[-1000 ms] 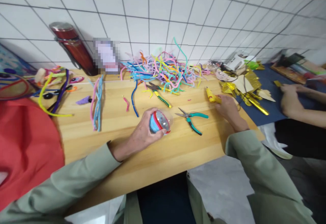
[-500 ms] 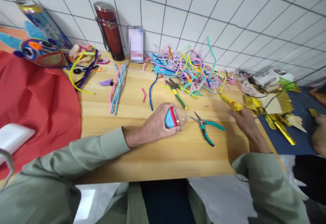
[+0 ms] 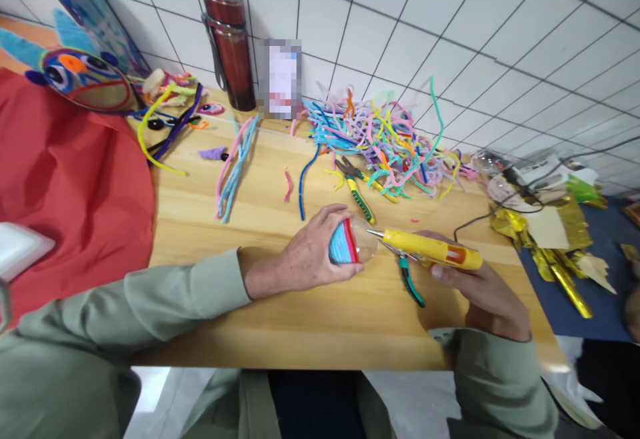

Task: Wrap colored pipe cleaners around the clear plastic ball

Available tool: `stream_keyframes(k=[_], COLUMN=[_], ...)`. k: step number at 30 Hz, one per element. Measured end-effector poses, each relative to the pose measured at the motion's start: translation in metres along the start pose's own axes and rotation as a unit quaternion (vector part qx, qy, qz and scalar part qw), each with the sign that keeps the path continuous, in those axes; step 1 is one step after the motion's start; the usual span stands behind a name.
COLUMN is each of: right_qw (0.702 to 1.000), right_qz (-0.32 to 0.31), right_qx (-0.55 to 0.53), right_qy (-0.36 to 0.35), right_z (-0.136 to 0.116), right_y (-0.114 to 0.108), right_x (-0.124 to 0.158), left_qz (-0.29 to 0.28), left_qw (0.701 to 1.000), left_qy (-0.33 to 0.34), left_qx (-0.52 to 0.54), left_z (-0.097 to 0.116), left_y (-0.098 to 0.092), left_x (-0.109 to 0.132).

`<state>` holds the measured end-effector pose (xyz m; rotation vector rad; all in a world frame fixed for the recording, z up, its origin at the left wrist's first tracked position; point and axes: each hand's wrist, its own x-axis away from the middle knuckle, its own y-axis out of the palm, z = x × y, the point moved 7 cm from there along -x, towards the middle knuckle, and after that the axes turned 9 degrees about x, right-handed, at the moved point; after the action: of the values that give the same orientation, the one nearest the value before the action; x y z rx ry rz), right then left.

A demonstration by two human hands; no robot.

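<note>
Grip of left hand on clear plastic ball banded blue and red, right hand around yellow glue gun, nozzle toward ball.

The glue gun is smooth plastic (its nozzle, shiny metal).

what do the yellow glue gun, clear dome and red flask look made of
Yellow glue gun: probably smooth plastic, evenly coloured; its shiny grey nozzle suggests metal. Clear dome: likely glossy plastic, possibly glass; the table shows through. Red flask: perhaps lacquered metal, from its streaked highlights.
</note>
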<state>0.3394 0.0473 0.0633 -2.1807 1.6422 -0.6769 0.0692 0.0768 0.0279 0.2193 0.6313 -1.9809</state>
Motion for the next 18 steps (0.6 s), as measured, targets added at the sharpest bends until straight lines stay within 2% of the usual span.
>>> stream_keyframes(k=[6,10,14,18], right_qw=[0.997,0.997,0.997,0.998], right_qz=[0.061,0.071,0.066,0.058], right_qx=[-0.025,-0.022,-0.011,-0.016], right_qy=[0.026,0.032,0.024,0.018], right_z=[0.027,0.039,0.043,0.036], right_y=[-0.005,-0.004,-0.005,0.002], right_x=[0.006,0.005,0.002,0.002], left_qz=[0.004,0.012,0.004,0.001], left_qw=[0.999,0.999,0.999,0.999], left_qy=[-0.029,-0.038,-0.010,0.014], left_qx=[-0.013,-0.022,-0.035,-0.043], left_z=[-0.001,0.000,0.000,-0.001], left_y=[0.003,0.002,0.003,0.004], left_x=[0.002,0.003,0.004,0.005])
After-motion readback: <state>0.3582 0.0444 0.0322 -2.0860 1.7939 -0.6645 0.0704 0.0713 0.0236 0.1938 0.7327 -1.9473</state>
